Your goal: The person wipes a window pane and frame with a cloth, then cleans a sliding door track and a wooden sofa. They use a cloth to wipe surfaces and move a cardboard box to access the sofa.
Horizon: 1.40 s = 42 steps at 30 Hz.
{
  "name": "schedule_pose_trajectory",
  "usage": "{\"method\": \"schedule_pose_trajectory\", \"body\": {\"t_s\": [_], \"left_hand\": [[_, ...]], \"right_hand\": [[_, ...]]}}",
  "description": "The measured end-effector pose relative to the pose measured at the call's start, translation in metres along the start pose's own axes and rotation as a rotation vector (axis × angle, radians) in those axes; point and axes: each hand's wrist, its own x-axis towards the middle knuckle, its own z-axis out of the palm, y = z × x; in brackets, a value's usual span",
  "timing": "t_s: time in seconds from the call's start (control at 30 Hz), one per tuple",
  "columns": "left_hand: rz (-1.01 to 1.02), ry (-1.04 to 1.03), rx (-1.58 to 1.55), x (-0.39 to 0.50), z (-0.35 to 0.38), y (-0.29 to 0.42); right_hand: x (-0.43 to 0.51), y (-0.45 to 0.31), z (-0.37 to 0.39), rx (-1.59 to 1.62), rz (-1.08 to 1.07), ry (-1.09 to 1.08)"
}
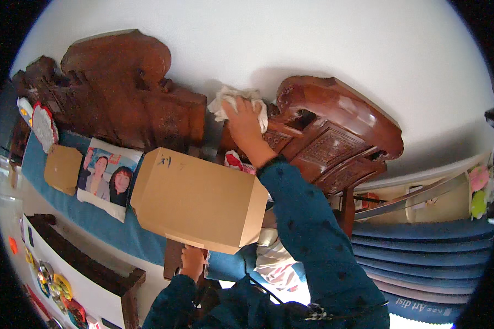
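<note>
My right hand (243, 123) grips a crumpled pale cloth (230, 98) at the top edge of a carved wooden sofa back (317, 144), near its left curve. Below that arm, a large brown cardboard box (193, 201) lies on the blue seat cushion (103, 230), with handwriting on one corner. My left hand (192, 261) is at the box's near edge, against a dark wooden part (171, 259) of the sofa; its fingers are partly hidden. A second carved back section (148, 107) stands to the left, with a gap between the two.
A photo-printed pillow (107, 179) and a smaller cardboard box (63, 168) lie left of the large box. A white-topped table (82, 283) holds colourful items at lower left. Folded pale fabric (273, 261) lies beneath my right arm. Blue ridged fabric (420, 255) is at right.
</note>
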Motion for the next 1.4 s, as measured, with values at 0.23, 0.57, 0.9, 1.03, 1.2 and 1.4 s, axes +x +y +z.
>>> {"method": "schedule_pose_trajectory", "body": {"t_s": [0.23,0.57,0.9,1.03,1.2,1.4], "left_hand": [[0.063,0.093,0.083,-0.007,-0.009,0.002],[0.097,0.058,-0.035,0.0,0.001,-0.004],[0.149,0.016,0.118,0.001,0.009,-0.009],[0.105,0.08,0.136,-0.001,0.0,-0.004],[0.079,-0.016,0.069,0.01,0.014,-0.008],[0.148,0.125,0.061,0.013,0.03,-0.018]], "right_hand": [[-0.034,0.022,-0.007,0.055,-0.06,0.127],[-0.107,0.055,-0.101,0.234,0.385,0.466],[-0.09,0.085,-0.062,0.192,0.463,0.325],[-0.116,0.077,-0.107,0.378,0.598,-0.056],[-0.097,0.082,-0.174,0.085,0.224,0.555],[-0.015,0.11,-0.157,-0.175,0.157,0.507]]}}
